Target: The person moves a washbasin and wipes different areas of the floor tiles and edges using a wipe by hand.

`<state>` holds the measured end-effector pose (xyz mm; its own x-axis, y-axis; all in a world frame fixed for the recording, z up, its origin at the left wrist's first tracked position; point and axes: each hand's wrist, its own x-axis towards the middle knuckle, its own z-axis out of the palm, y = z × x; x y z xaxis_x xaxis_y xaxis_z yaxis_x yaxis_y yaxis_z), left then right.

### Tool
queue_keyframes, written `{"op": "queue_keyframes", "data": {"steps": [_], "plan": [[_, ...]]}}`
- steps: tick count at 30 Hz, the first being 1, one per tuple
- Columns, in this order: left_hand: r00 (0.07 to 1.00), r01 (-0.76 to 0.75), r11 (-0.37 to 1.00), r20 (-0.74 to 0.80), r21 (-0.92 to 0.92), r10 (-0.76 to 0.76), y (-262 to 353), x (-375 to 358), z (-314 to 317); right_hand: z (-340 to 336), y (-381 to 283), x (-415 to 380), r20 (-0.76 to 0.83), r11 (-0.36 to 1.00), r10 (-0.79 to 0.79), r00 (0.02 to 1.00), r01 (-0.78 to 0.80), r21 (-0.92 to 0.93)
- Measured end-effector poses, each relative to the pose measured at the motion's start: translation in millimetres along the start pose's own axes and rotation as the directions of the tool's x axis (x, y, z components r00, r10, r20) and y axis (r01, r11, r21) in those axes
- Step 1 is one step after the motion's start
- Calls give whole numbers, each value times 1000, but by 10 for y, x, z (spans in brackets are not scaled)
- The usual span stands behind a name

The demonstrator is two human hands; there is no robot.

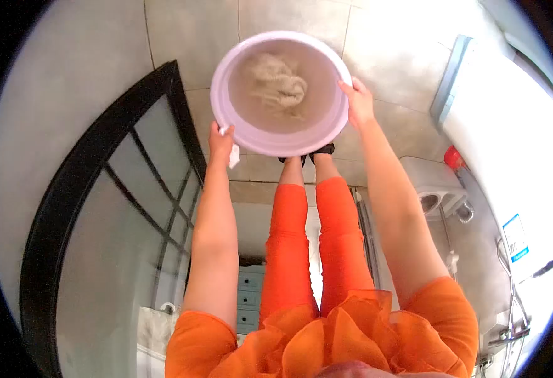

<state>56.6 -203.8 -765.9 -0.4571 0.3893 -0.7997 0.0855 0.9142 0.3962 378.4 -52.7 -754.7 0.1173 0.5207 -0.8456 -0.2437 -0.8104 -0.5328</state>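
- Basin (270, 140): smooth plastic, pale lilac, slight gloss on the rim.
- Cloth (278, 85) in the basin: rough, stringy fabric, beige, lying in cloudy water.
- Floor (389, 57): large matt tiles, grey-beige, thin grout lines.
- Door (109, 208): frosted glass panes in a glossy black frame.
- Leggings (311, 239): smooth matt orange fabric.
- Appliance (509, 120): glossy white casing.

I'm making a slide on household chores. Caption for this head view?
Both hands, left hand and right hand, hold a pale basin of murky water and soaked cloth above tiled floor.
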Motion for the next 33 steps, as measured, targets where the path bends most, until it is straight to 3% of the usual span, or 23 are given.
{"op": "queue_keyframes", "data": {"steps": [6,10,16,20,22,30,33], "plan": [[1000,13,1000,6,4,-13,133,-1218,-561,-213,-165,-1172,35,998,56,998,-57,32],[997,21,1000,73,3,-21,231,-1772,-874,-256,-228,-1915,-63,1000,7,998,-7,3],[991,-57,991,117,-123,72,-178,-2417,-1137,-571,135,-2597,-72,993,-73,995,66,-102],[988,-115,993,103,-18,116,-432,-2850,-1329,-702,273,-3082,-33,998,-47,998,48,30],[982,-169,986,87,5,168,-700,-2957,-1345,-809,443,-3232,-11,999,-36,999,36,15],[995,11,998,102,69,-18,-1225,-3222,-1461,-995,1253,-3344,-1,999,46,999,-46,10],[993,58,998,102,1,-58,-1538,-3144,-1376,-979,1523,-3236,9,998,46,999,-46,-37]]}}
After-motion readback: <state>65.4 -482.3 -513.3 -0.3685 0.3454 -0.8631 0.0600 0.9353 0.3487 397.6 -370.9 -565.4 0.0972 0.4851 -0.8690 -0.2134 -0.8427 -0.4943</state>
